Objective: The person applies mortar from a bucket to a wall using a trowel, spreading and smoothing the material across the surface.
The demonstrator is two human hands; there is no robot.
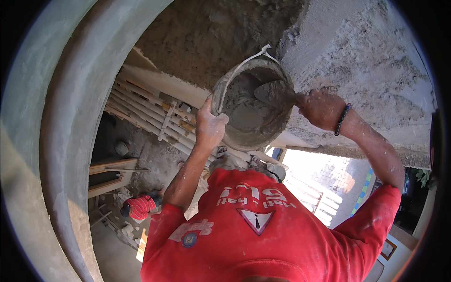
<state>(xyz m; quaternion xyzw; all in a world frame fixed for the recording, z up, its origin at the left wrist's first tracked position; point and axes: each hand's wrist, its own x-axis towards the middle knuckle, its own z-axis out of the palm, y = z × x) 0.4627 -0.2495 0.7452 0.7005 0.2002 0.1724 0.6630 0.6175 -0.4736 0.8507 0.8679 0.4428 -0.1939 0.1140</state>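
While the grey bucket [261, 70] is held up beside the rough surfaces, the left hand [210, 124] is closed on its left rim, thumb over the edge; the right hand [324, 109] is wrapped round the trowel [272, 92], handle mostly hidden in the fist. Blade inside the bucket, against wet mortar [249, 113].

Progress, my judgement: partway. Dark patch [221, 37], upper middle: damp-looking, seemingly coated, not smoothed. Pale expanse [361, 66], right: coarse, apparently unfinished; bare or earlier coat, cannot tell. Left over: mortar in the bucket, unspread; even finish on either surface not yet evident.
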